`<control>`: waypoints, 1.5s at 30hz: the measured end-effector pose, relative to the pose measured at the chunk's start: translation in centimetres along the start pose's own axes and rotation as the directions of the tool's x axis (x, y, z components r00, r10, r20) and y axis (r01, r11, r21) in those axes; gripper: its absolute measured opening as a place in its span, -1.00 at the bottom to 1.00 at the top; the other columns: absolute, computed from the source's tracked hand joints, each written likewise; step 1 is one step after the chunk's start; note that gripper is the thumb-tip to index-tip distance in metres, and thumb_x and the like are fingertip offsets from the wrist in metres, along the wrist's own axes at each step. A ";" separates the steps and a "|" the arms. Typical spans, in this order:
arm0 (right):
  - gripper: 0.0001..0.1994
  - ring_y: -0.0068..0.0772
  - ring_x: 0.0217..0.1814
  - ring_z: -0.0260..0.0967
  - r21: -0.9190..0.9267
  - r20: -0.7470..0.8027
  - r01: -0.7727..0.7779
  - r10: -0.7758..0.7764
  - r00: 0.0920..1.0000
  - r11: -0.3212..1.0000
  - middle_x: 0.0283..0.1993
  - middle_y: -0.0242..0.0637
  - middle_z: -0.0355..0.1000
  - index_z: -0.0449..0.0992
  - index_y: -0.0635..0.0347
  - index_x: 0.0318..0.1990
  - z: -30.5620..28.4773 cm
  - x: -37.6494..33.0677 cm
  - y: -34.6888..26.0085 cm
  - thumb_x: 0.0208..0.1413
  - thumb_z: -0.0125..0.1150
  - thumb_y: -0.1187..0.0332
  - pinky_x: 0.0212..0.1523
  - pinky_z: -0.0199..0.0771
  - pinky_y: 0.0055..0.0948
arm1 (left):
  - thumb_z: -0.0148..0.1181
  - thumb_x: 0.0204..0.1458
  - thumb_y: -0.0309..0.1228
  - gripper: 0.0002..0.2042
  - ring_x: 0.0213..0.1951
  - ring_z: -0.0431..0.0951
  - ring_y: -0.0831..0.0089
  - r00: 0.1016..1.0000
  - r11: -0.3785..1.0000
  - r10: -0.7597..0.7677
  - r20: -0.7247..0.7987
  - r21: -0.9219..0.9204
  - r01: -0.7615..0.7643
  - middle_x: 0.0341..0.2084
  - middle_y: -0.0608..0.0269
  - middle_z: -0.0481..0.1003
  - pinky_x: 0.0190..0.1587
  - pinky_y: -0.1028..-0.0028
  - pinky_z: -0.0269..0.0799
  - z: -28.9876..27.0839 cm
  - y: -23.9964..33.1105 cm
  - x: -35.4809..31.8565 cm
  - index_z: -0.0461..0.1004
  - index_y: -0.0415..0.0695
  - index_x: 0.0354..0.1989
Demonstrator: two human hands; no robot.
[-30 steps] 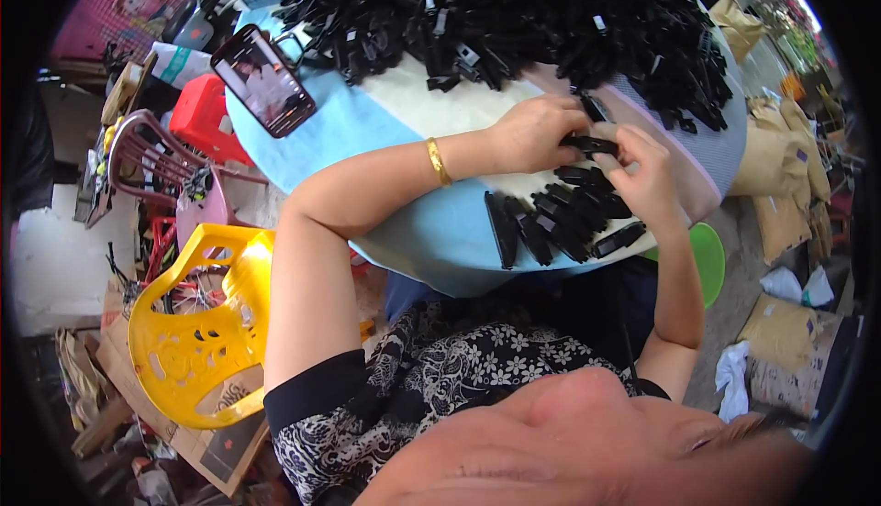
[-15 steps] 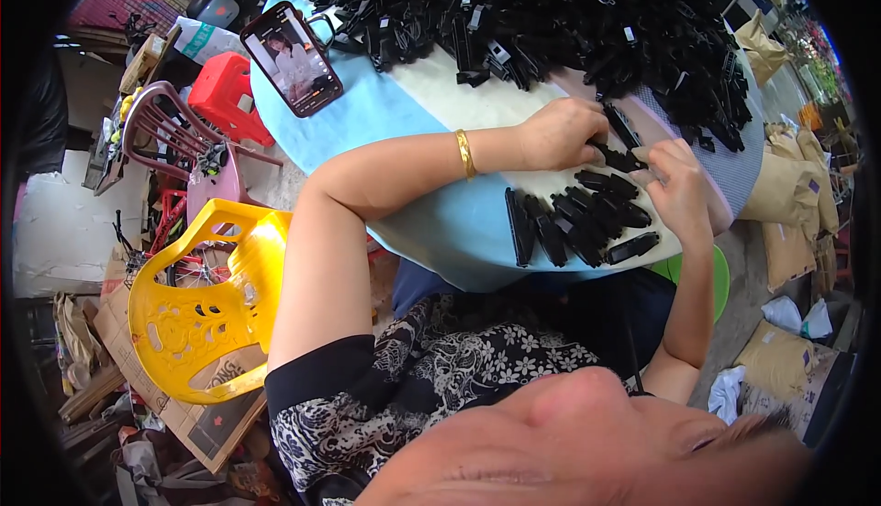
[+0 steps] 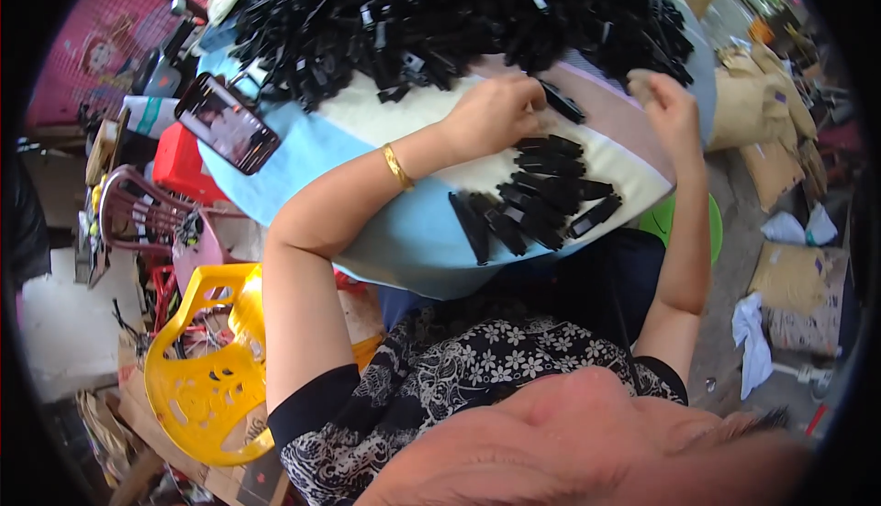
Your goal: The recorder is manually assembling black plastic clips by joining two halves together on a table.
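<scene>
My left hand [image 3: 500,116], with a gold bangle [image 3: 397,166] on its wrist, is over the table with its fingers curled closed. What they hold, if anything, is hidden. One slim black plastic piece [image 3: 562,102], clip-like in shape, lies right beside its knuckles. Just below this hand, several similar black pieces [image 3: 541,196] lie fanned out in a loose row near the table's front edge. My right hand [image 3: 668,107] is raised at the right edge of a large heap of black pieces [image 3: 440,24]. Its fingertips are bent and smeared by motion.
A phone [image 3: 227,122] showing a video stands at the table's left on the striped cloth [image 3: 367,254]. Left of the table are a yellow plastic chair [image 3: 206,382], a pink chair [image 3: 147,203] and a red stool [image 3: 184,166]. A green basin [image 3: 702,226] and brown sacks [image 3: 748,107] are at the right.
My hands have moved apart; the right went up toward the heap. The black piece that was between them now lies at the top of the loose row. The whole view has shifted.
</scene>
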State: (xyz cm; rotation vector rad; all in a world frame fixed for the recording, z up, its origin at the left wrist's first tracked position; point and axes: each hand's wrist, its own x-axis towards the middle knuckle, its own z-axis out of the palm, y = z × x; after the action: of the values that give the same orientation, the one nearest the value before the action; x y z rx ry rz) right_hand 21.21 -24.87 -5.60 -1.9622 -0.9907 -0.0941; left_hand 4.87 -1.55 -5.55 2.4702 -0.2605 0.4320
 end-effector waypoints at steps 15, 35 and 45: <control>-0.77 -0.14 -0.23 0.44 -0.463 0.042 0.218 -0.224 0.974 0.859 -0.25 -0.21 0.47 0.56 0.23 -0.24 0.5 1.4 1.2 -0.13 0.19 0.52 -0.18 0.46 -0.35 | 0.21 -0.14 -0.47 -0.83 -0.20 0.43 0.23 0.947 0.899 0.319 0.036 0.307 -0.314 -0.33 0.23 0.42 -0.21 0.35 0.45 0.8 -0.2 0.2 0.46 -0.11 -0.32; -0.85 -0.21 -0.43 0.29 -0.145 0.266 0.331 -0.285 0.921 0.932 -0.46 -0.17 0.30 0.38 0.37 -0.42 3.3 -1.0 -5.1 -0.04 0.23 0.48 -0.39 0.30 -0.34 | 0.26 -0.18 -0.46 -0.78 -0.23 0.48 0.13 0.996 0.997 0.068 -0.050 0.051 -0.066 -0.36 0.08 0.46 -0.13 0.31 0.43 1.3 -1.3 -0.3 0.53 -0.24 -0.31; -0.81 -0.44 -0.48 0.29 0.019 0.312 0.123 -0.123 0.942 0.992 -0.42 -0.24 0.35 0.45 0.40 -0.33 4.2 -1.2 -6.1 -0.08 0.32 0.50 -0.47 0.34 -0.52 | 0.26 -0.18 -0.45 -0.78 -0.25 0.50 0.14 0.999 0.999 0.033 -0.044 0.034 -0.031 -0.36 0.09 0.47 -0.16 0.32 0.45 1.2 -1.2 -0.3 0.54 -0.25 -0.32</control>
State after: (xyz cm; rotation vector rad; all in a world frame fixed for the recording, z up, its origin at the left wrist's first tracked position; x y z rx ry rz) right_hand 14.98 -20.81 -4.33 -1.9518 -1.3192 0.1524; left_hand 5.26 -1.28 -7.26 2.4883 -0.2771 0.5075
